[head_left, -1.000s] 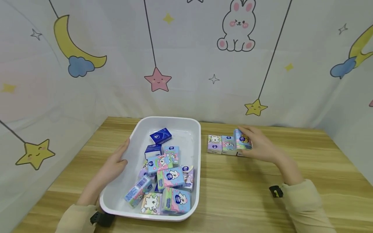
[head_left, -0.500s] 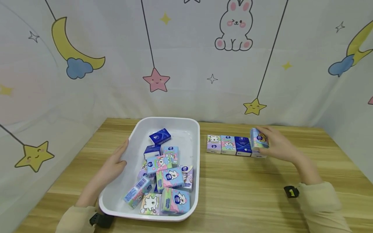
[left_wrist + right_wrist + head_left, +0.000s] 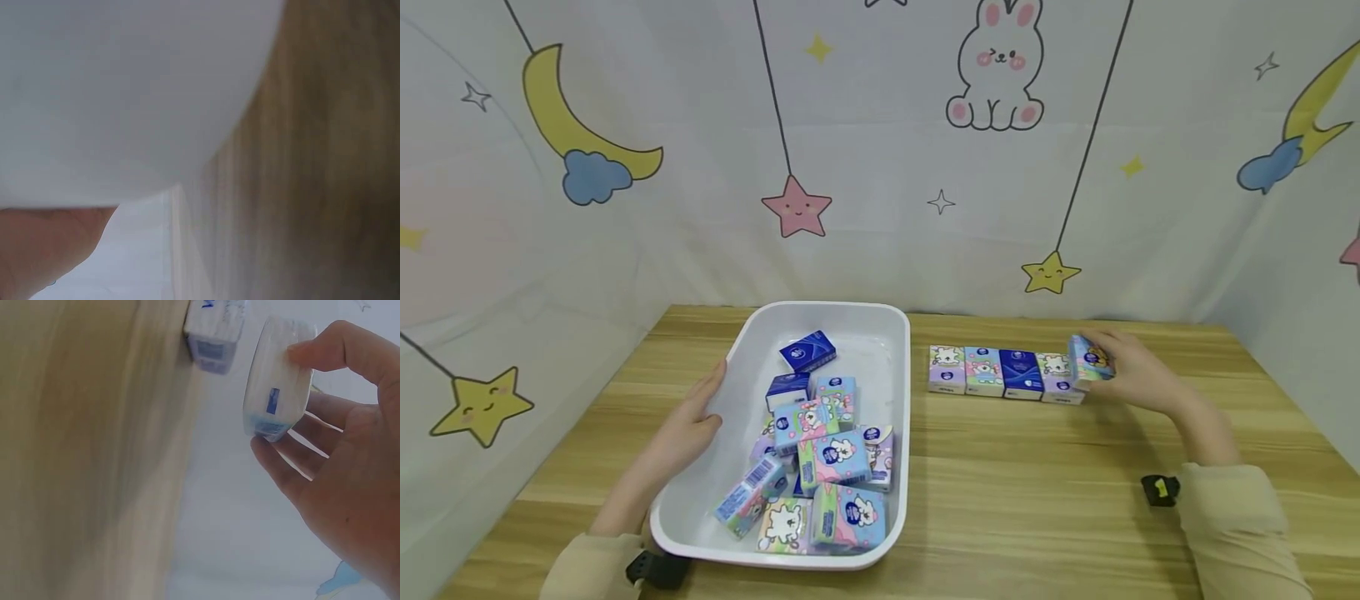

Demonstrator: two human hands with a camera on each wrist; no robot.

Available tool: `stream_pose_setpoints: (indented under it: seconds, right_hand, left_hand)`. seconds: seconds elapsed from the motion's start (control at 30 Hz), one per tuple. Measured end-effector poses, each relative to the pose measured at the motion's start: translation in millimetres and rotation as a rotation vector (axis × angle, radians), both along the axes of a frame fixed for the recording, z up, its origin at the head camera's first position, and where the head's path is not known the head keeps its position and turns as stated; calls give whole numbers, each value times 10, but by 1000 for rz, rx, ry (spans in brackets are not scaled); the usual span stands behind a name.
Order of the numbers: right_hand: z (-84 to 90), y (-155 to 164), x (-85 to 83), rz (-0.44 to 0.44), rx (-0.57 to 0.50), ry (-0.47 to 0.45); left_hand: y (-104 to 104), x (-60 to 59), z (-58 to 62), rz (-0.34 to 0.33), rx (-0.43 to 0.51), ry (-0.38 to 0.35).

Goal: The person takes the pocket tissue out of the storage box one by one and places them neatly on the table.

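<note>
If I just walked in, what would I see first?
Probably the white tub on the wooden table, heaped with colourful tissue packs, the left hand resting on its rim. To its right four packs stand in a row, and the right hand holds a fifth pack at the row's end.

The rectangular white plastic tub (image 3: 895, 350) has a smooth, faintly glossy wall. The small tissue packs (image 3: 835, 454) heaped in it wear shiny printed film in pastel and dark blue. At three o'clock from the tub, the row of four film-wrapped packs (image 3: 1003, 372) shows the same sheen, as does the pale blue pack (image 3: 1090, 363) pinched at the row's three o'clock end. The light wooden table (image 3: 1037, 500) looks smooth and matt, with streaked grain. The backdrop of printed cloth (image 3: 865, 167) hangs soft and matt, creased.
</note>
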State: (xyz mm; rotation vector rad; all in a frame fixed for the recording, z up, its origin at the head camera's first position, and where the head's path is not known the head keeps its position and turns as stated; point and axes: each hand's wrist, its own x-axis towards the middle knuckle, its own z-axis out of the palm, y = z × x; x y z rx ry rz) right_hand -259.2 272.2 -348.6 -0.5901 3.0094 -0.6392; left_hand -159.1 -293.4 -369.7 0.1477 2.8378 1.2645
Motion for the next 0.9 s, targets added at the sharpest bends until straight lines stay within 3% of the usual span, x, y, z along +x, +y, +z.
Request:
stream_pose_setpoints:
  seconds: [0.47,0.9]
  right_hand:
    - [-149,168,-71,-13,14,-62]
    - [-222,195,-116,29,-2,-107]
  left_hand:
    - [-4,-14,-4,6,-8,-18]
    - [-3,-11,-15,9,-11,-19]
